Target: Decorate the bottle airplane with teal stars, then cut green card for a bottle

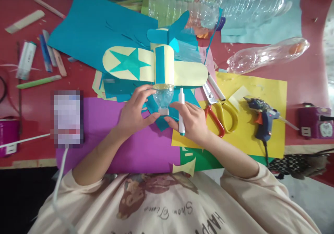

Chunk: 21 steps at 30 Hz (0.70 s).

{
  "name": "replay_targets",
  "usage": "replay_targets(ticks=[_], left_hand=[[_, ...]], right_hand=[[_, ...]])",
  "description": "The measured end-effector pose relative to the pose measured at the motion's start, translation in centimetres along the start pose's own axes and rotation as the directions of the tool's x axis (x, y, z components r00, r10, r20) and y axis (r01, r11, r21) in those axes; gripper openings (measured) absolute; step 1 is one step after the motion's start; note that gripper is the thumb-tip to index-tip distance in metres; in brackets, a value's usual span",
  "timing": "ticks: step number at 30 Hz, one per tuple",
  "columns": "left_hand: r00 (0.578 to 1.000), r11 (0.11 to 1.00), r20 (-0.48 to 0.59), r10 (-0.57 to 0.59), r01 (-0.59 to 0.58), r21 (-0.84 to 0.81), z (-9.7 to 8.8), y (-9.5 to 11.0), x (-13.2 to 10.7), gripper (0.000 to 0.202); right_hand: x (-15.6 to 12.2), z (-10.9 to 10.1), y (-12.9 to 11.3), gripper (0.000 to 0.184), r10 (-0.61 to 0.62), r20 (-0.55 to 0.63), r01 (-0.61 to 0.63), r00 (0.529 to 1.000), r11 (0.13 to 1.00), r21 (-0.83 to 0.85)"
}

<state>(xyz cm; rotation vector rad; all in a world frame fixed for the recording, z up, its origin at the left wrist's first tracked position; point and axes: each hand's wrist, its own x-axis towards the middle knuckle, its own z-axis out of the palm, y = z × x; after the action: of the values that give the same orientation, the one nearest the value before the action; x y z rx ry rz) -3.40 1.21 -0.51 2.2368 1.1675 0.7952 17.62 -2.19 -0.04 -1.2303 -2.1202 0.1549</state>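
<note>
A plane made from a clear plastic bottle (pixel 163 100) lies before me, with pale yellow paper wings (pixel 130 65), a teal star and a teal tail. My left hand (pixel 134 112) is curled round the bottle's neck end from the left, thumb near the cap. My right hand (pixel 191 121) touches the neck from the right and grips a white pen-like stick (pixel 181 110) upright between its fingers.
Red-and-yellow scissors (pixel 221 117) and a blue glue gun (pixel 262 117) lie on yellow paper at the right. Purple, green and teal sheets cover the red table. Clear empty bottles (pixel 266 55) lie at the back. Pens and sticks are scattered at the left, beside a phone (pixel 68 117).
</note>
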Motion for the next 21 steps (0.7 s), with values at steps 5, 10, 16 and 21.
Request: replay_targets(ticks=[5,10,16,21], left_hand=[[0.999,0.988,-0.024,-0.044,0.047,0.147,0.2,-0.5,0.3,0.065],[0.989,0.979,-0.055,-0.134,0.141,0.145,0.4,-1.0,0.3,0.051],[0.973,0.980,-0.206,-0.103,0.135,0.148,-1.2,-1.8,0.9,0.033],[0.948,0.938,-0.316,-0.046,0.150,0.312,-1.8,-1.6,1.1,0.029]], right_hand=[[0.0,0.6,0.3,0.020,-0.126,0.062,0.107,0.990,0.962,0.251],[-0.4,-0.2,1.4,0.039,0.030,0.044,-0.049,0.999,0.862,0.505],[1.2,-2.6,4.5,0.061,0.365,0.048,-0.289,0.930,0.643,0.709],[2.6,-2.4,6.3,0.064,0.417,0.186,-0.405,0.890,0.534,0.742]])
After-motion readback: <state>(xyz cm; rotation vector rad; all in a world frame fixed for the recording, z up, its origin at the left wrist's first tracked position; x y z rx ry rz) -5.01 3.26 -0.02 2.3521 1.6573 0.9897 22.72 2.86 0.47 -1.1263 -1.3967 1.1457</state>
